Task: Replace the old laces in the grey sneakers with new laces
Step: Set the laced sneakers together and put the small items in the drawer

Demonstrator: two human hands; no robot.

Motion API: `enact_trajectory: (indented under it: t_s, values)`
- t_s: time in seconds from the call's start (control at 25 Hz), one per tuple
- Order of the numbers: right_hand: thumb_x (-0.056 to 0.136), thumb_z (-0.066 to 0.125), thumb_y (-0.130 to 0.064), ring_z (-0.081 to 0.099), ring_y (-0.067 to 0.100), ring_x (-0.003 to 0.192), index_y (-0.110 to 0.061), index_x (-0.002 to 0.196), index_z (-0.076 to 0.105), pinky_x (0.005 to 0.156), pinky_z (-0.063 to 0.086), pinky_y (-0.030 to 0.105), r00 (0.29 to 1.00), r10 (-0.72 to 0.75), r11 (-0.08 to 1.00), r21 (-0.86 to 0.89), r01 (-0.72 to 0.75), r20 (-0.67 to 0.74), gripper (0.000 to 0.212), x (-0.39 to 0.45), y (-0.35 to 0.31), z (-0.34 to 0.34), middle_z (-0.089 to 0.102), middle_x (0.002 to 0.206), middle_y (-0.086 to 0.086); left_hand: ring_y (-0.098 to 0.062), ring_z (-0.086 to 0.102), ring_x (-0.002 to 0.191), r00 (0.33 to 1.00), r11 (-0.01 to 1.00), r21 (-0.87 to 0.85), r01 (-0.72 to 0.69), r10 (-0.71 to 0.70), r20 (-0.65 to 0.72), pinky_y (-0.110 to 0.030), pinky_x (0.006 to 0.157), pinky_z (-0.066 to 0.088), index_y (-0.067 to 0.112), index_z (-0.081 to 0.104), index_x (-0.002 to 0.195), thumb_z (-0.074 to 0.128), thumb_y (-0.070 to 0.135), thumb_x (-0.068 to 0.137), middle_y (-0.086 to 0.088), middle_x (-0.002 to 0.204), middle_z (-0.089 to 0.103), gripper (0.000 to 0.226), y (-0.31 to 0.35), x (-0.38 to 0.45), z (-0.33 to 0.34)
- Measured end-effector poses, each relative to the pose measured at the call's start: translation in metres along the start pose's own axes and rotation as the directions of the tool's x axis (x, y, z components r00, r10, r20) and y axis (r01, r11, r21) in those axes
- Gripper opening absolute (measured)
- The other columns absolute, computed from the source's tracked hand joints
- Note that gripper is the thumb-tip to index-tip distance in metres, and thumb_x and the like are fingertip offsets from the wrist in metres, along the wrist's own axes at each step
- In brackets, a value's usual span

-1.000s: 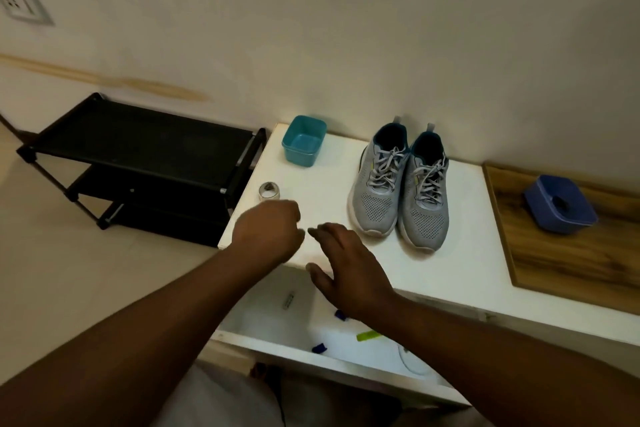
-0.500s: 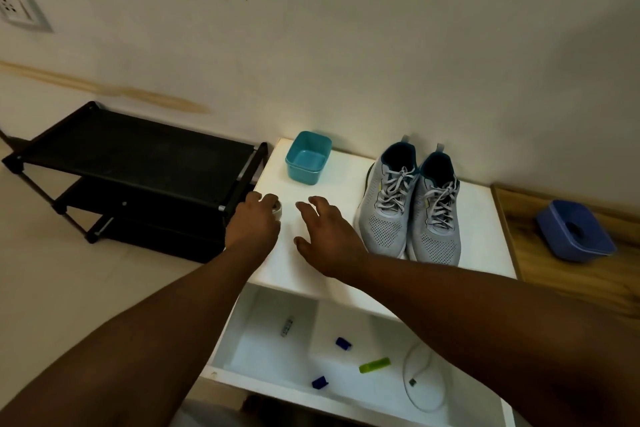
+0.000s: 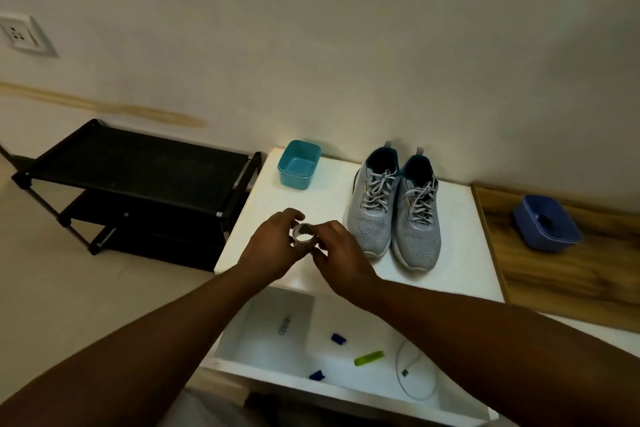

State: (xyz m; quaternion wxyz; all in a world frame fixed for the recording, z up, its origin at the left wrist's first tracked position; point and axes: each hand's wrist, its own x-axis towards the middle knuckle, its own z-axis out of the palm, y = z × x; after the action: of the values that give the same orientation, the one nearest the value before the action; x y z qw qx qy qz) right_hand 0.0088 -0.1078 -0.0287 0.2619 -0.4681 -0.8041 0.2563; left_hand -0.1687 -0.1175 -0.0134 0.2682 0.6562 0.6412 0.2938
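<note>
small ring [image 3: 302,234]: mostly hidden by both hands' fingers; what it is unclear
drawer [image 3: 346,386]: back hidden under white top
wooden top [image 3: 571,274]: cut off at right

No readable text, brand, number or sign appears anywhere. The grey sneakers [image 3: 394,204] at 1 o'clock show no legible logo, and the small roll [image 3: 303,233] held at centre is too blurred.
</note>
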Motion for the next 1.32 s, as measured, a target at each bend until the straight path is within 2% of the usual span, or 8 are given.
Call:
enact_trajectory:
  t_s: [0.12, 0.28, 0.48, 0.8, 1.0, 1.12, 1.24, 1.32]
  values:
    - [0.090, 0.066, -0.007, 0.058, 0.007, 0.093, -0.034, 0.126, 0.060, 0.085, 0.054, 0.032, 0.999, -0.028, 0.999, 0.030, 0.027, 0.031, 0.046, -0.049, 0.007, -0.016, 0.053, 0.104, -0.008, -0.003, 0.064, 0.084, 0.997, 0.999, -0.050, -0.015, 0.018, 0.072, -0.008, 0.067, 0.044, 0.028, 0.061, 0.121, 0.081, 0.046, 0.081, 0.013, 0.112, 0.061, 0.049, 0.014, -0.039, 0.013]
    - [0.091, 0.068, -0.017, 0.057, 0.003, 0.095, -0.033, 0.119, 0.064, 0.083, 0.052, 0.027, 0.989, -0.011, 1.000, -0.010, 0.013, 0.150, 0.032, -0.114, 0.026, -0.025, 0.053, 0.102, -0.014, -0.001, 0.060, 0.082, 0.976, 0.996, 0.019, -0.090, 0.085, 0.200, -0.019, 0.071, 0.050, 0.036, 0.058, 0.112, 0.078, 0.057, 0.077, 0.016, 0.105, 0.059, 0.046, 0.018, -0.089, 0.048]
    - [0.097, 0.064, -0.031, 0.057, 0.006, 0.092, -0.031, 0.111, 0.065, 0.082, 0.054, 0.027, 0.919, 0.119, 0.979, -0.200, -0.045, 0.377, 0.014, -0.142, 0.049, -0.013, 0.052, 0.108, -0.013, -0.016, 0.056, 0.120, 0.838, 0.946, 0.293, -0.139, -0.045, 0.544, -0.034, 0.098, 0.049, 0.032, 0.047, 0.140, 0.075, 0.063, 0.075, 0.007, 0.135, 0.055, 0.077, 0.007, -0.091, 0.070]
    - [0.097, 0.064, -0.033, 0.060, 0.020, 0.117, -0.030, 0.129, 0.066, 0.097, 0.046, 0.025, 0.818, 0.397, 0.898, -0.359, -0.253, 0.416, 0.033, -0.141, 0.090, 0.023, 0.062, 0.124, -0.001, -0.030, 0.046, 0.131, 0.781, 0.802, 0.578, -0.149, -0.263, 0.566, -0.046, 0.103, 0.042, 0.024, 0.036, 0.151, 0.055, 0.083, 0.074, -0.007, 0.149, 0.043, 0.099, -0.012, -0.081, 0.107]
    - [0.098, 0.059, -0.043, 0.057, 0.018, 0.120, -0.028, 0.138, 0.059, 0.098, 0.044, 0.028, 0.812, 0.317, 0.930, -0.329, -0.164, 0.491, 0.043, -0.143, 0.063, -0.003, 0.061, 0.130, -0.002, -0.032, 0.035, 0.144, 0.763, 0.814, 0.533, -0.233, -0.187, 0.619, -0.052, 0.112, 0.033, 0.026, 0.030, 0.155, 0.034, 0.099, 0.069, -0.008, 0.161, 0.031, 0.113, 0.007, -0.090, 0.097]
    - [0.096, 0.051, -0.061, 0.057, 0.016, 0.120, -0.030, 0.138, 0.057, 0.097, 0.043, 0.031, 0.798, 0.204, 0.951, -0.309, -0.024, 0.567, 0.052, -0.151, 0.032, -0.028, 0.060, 0.134, -0.005, -0.030, 0.033, 0.144, 0.690, 0.824, 0.454, -0.338, -0.111, 0.715, -0.051, 0.115, 0.032, 0.029, 0.023, 0.158, 0.043, 0.099, 0.066, -0.003, 0.163, 0.029, 0.117, 0.017, -0.095, 0.080]
    - [0.089, 0.044, -0.077, 0.056, 0.018, 0.115, -0.031, 0.136, 0.054, 0.092, 0.046, 0.037, 0.779, 0.097, 0.902, -0.386, 0.194, 0.620, 0.067, -0.170, 0.013, -0.044, 0.058, 0.133, -0.005, -0.032, 0.031, 0.142, 0.600, 0.646, 0.422, -0.636, 0.071, 0.797, -0.050, 0.114, 0.031, 0.024, 0.016, 0.158, 0.064, 0.087, 0.065, -0.006, 0.162, 0.025, 0.122, 0.015, -0.112, 0.067]
    - [0.092, 0.051, -0.064, 0.056, 0.027, 0.107, -0.023, 0.129, 0.055, 0.082, 0.048, 0.041, 0.751, 0.026, 0.824, -0.440, 0.358, 0.659, 0.055, -0.178, 0.012, -0.045, 0.057, 0.127, 0.004, -0.034, 0.039, 0.135, 0.611, 0.499, 0.450, -0.740, 0.221, 0.760, -0.050, 0.108, 0.037, 0.018, 0.020, 0.155, 0.074, 0.073, 0.067, -0.010, 0.156, 0.032, 0.117, 0.007, -0.121, 0.072]
